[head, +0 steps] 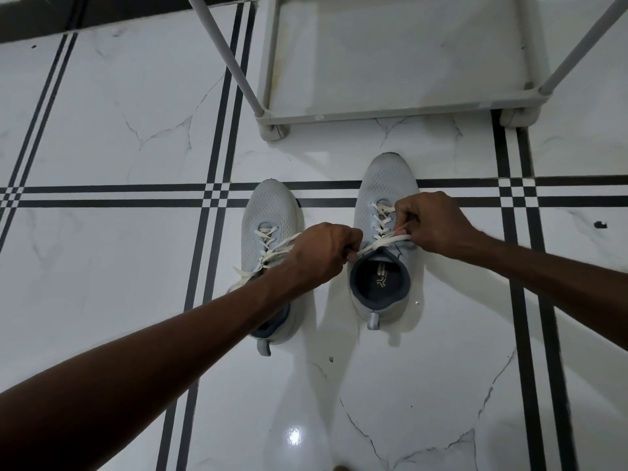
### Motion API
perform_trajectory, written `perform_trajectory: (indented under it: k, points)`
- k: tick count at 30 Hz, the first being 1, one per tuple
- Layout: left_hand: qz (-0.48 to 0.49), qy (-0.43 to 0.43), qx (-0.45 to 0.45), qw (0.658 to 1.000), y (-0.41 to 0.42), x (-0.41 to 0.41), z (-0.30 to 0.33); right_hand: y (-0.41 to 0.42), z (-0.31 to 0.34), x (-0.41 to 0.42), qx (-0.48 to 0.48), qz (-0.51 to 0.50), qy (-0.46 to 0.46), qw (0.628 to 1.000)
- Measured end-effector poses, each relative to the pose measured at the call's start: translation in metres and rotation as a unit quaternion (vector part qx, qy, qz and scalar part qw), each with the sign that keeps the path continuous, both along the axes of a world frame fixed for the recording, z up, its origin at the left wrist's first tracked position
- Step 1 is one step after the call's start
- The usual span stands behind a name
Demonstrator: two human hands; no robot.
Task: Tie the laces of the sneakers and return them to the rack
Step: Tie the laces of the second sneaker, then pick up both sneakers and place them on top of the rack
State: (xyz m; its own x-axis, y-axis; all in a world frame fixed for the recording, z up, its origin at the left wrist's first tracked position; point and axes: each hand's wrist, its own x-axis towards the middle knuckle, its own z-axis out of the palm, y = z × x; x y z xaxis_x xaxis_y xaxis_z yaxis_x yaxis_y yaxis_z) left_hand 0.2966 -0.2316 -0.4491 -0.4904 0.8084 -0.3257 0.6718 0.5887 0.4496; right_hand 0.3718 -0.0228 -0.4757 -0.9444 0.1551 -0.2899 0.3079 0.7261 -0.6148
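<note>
Two sneakers on the tiled floor (102,147), just in front of the rack (390,112).

Nearer the rack sits the right sneaker (385,239); the left sneaker (270,226) lies beside it. Left hand (323,251) and right hand (430,222) each pinch its lace (384,243), stretched between them.

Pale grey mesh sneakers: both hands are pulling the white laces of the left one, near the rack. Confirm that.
Wrong shoe. The head view shows the left hand and right hand pulling the white laces of the right pale grey mesh sneaker, near the grey rack.

Head view, steeply downward, near floor (102,130).
</note>
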Motion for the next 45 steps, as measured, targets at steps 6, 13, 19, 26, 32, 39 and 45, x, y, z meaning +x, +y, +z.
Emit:
perform_trajectory:
  k: [6,13,19,26,32,39,45]
  points:
    - [0.028,-0.039,-0.015,0.999,0.002,-0.011,0.007,-0.004,0.013,-0.002,0.003,-0.017,0.0,1.0]
    - [0.205,-0.007,-0.081,0.975,-0.053,-0.061,0.052,-0.022,0.03,0.042,0.046,-0.162,0.164,0.972]
    - [0.283,-0.259,-0.298,0.874,-0.15,-0.056,0.032,-0.061,0.022,0.082,-0.138,-0.252,-0.092,0.953]
    - [0.404,-0.186,-0.078,0.892,-0.138,0.0,-0.01,-0.066,0.003,0.051,-0.2,-0.338,-0.159,0.906]
    - [0.41,-0.208,-0.019,0.888,-0.101,0.006,-0.005,-0.068,0.007,0.033,-0.135,-0.262,-0.146,0.944]
    - [0.374,-0.16,-0.015,0.913,-0.093,-0.004,0.002,-0.061,0.013,0.027,-0.12,-0.212,-0.121,0.962]
    - [0.384,-0.148,0.056,0.91,-0.092,-0.007,0.06,-0.055,0.08,0.015,-0.089,-0.193,-0.064,0.975]
